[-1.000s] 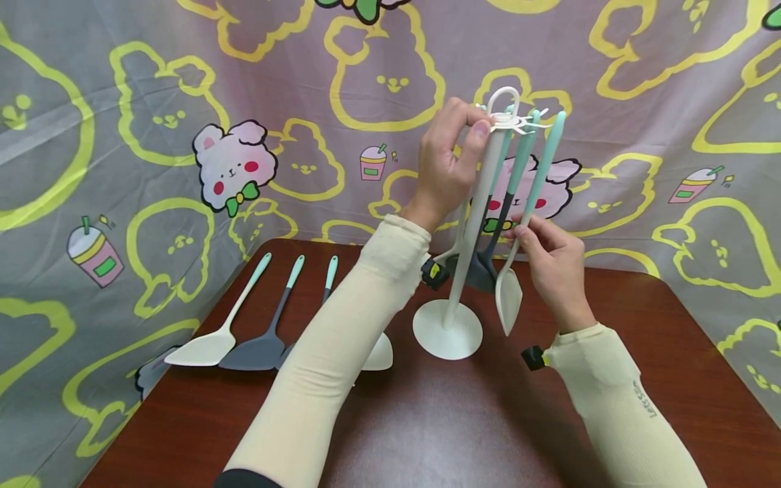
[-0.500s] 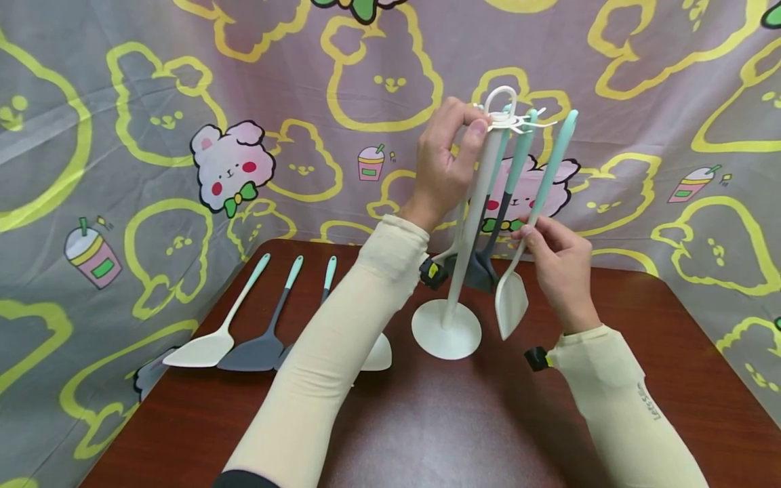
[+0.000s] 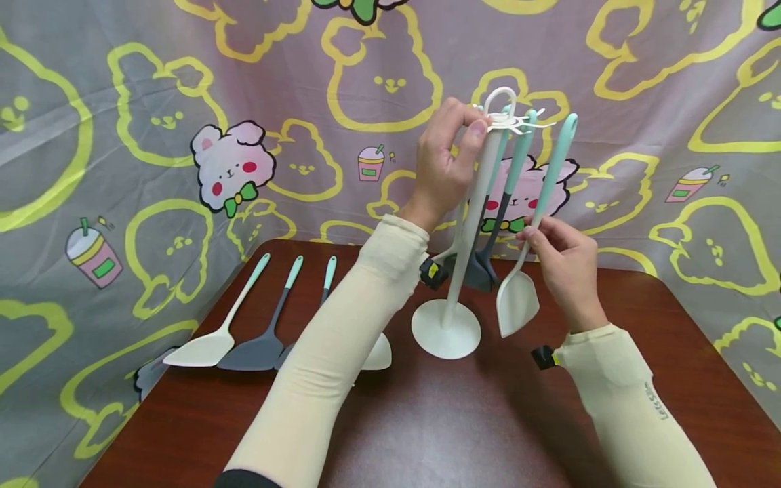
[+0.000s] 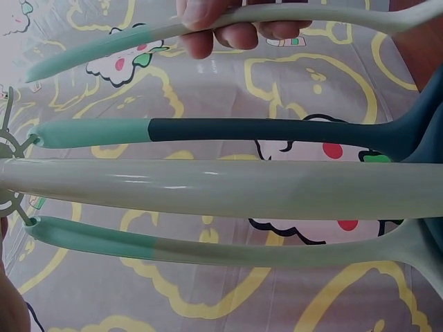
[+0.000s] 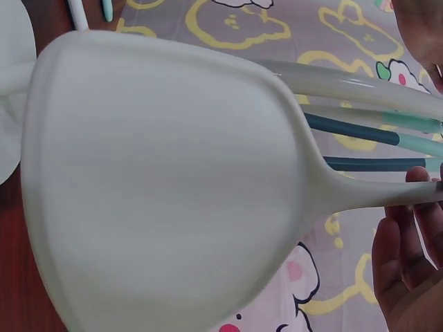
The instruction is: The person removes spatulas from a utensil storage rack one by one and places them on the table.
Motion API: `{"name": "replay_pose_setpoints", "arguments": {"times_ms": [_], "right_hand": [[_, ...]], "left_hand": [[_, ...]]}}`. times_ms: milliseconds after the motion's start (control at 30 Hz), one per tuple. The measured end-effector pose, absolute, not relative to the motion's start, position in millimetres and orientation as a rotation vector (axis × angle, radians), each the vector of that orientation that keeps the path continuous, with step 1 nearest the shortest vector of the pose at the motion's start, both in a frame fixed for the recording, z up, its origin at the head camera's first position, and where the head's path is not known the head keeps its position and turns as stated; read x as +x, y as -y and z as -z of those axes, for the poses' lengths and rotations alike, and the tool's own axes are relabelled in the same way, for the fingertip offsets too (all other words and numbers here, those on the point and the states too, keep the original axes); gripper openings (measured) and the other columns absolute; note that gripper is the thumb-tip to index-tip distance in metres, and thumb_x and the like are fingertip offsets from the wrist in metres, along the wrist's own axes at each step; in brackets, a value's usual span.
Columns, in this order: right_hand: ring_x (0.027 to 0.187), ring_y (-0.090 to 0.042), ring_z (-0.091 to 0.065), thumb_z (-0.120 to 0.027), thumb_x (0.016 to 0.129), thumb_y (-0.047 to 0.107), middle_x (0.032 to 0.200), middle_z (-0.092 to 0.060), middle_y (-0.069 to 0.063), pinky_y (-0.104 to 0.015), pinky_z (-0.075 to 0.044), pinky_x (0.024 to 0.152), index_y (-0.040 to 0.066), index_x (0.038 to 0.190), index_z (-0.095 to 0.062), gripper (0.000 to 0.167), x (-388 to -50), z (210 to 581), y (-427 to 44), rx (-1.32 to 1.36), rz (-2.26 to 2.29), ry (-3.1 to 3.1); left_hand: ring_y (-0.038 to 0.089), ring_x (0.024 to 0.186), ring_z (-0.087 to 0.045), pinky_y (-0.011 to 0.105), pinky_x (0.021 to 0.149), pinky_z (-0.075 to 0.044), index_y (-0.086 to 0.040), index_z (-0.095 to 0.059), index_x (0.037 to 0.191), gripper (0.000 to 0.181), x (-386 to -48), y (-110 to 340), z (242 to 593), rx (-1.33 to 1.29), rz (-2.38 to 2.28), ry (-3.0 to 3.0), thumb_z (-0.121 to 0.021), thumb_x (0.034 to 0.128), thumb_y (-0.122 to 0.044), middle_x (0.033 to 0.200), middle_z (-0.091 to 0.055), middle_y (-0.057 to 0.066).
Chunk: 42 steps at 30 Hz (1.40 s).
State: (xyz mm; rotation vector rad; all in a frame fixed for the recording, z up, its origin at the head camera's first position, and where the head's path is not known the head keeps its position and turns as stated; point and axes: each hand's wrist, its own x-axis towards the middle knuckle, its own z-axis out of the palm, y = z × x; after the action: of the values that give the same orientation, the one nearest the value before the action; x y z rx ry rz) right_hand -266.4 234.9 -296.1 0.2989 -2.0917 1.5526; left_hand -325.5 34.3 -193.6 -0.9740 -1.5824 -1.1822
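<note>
In the head view my left hand [image 3: 448, 159] grips the top of a white utensil stand [image 3: 472, 227], thumb and fingers around its neck. My right hand [image 3: 564, 268] pinches the shaft of a white spatula [image 3: 518, 305] with a mint handle. That handle's end stands apart from the stand's hooks, as the left wrist view also shows for the spatula [image 4: 332, 14]. Its broad blade [image 5: 166, 173] fills much of the right wrist view. Still hanging on the stand are a dark spatula [image 3: 503, 210] and other mint-handled utensils, partly hidden behind the pole.
On the brown table [image 3: 464, 420], left of the stand's round base [image 3: 427, 339], lie a white spatula [image 3: 204, 349], a dark spatula [image 3: 253, 352] and more utensils partly covered by my left sleeve [image 3: 342, 346]. A patterned cloth [image 3: 378, 61] hangs behind.
My right hand has shifted right with the white spatula, drawing its handle end away from the hook. The blade has turned to show more of its face. My left hand stays in place.
</note>
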Motion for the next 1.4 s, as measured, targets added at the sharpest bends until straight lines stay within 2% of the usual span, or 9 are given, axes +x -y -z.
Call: {"name": "replay_pose_setpoints", "arguments": {"times_ms": [333, 500, 567, 733, 1033, 1400], "right_hand": [[0.078, -0.007, -0.063, -0.071, 0.091, 0.023, 0.089, -0.069, 0.017, -0.013, -0.054, 0.071, 0.008, 0.112, -0.075, 0.026, -264.2, 299.0, -243.8, 0.254, -1.462, 2.141], [0.076, -0.004, -0.062, -0.072, 0.090, 0.018, 0.090, -0.066, 0.016, -0.012, -0.053, 0.070, 0.004, 0.111, -0.075, 0.026, -265.3, 298.6, -246.1, 0.312, -1.463, 2.097], [0.074, -0.002, -0.062, -0.073, 0.089, 0.017, 0.089, -0.067, 0.016, -0.012, -0.053, 0.069, 0.003, 0.111, -0.075, 0.026, -265.9, 299.1, -246.3, 0.326, -1.466, 2.089], [0.075, 0.000, -0.061, -0.074, 0.088, 0.017, 0.088, -0.066, 0.020, -0.010, -0.050, 0.067, 0.004, 0.113, -0.075, 0.027, -267.3, 302.3, -248.1, 0.313, -1.428, 2.130], [0.081, 0.005, -0.059, -0.072, 0.090, 0.022, 0.091, -0.063, 0.028, -0.008, -0.047, 0.066, 0.011, 0.116, -0.075, 0.028, -271.8, 306.6, -261.8, 0.220, -1.323, 2.240], [0.084, 0.005, -0.054, -0.071, 0.091, 0.029, 0.089, -0.057, 0.033, -0.008, -0.044, 0.068, 0.012, 0.118, -0.074, 0.032, -272.1, 309.9, -274.1, 0.172, -1.201, 2.385]], "left_hand": [[0.024, 0.092, -0.057, 0.025, 0.088, -0.044, 0.002, -0.063, 0.091, 0.019, -324.9, -34.1, 194.1, -0.981, 1.180, 1.584, -0.049, 0.0954, -0.010, 0.092, -0.061, 0.016], [0.025, 0.092, -0.056, 0.022, 0.088, -0.043, 0.003, -0.062, 0.090, 0.019, -325.7, -32.9, 193.5, -0.977, 1.184, 1.577, -0.048, 0.0955, -0.010, 0.091, -0.060, 0.017], [0.025, 0.091, -0.056, 0.025, 0.088, -0.044, 0.003, -0.062, 0.089, 0.020, -326.3, -32.2, 194.1, -0.970, 1.183, 1.566, -0.048, 0.0951, -0.010, 0.090, -0.060, 0.017], [0.025, 0.089, -0.056, 0.029, 0.085, -0.045, 0.003, -0.062, 0.088, 0.021, -327.3, -32.1, 195.2, -0.971, 1.176, 1.534, -0.048, 0.0944, -0.010, 0.089, -0.060, 0.017], [0.023, 0.090, -0.056, 0.022, 0.086, -0.044, 0.002, -0.062, 0.089, 0.020, -324.8, -34.5, 191.9, -0.993, 1.180, 1.548, -0.048, 0.0957, -0.010, 0.089, -0.060, 0.015], [0.022, 0.090, -0.056, 0.021, 0.087, -0.043, 0.002, -0.063, 0.089, 0.020, -324.4, -33.6, 192.2, -0.996, 1.196, 1.561, -0.048, 0.0955, -0.011, 0.089, -0.060, 0.015]]}}
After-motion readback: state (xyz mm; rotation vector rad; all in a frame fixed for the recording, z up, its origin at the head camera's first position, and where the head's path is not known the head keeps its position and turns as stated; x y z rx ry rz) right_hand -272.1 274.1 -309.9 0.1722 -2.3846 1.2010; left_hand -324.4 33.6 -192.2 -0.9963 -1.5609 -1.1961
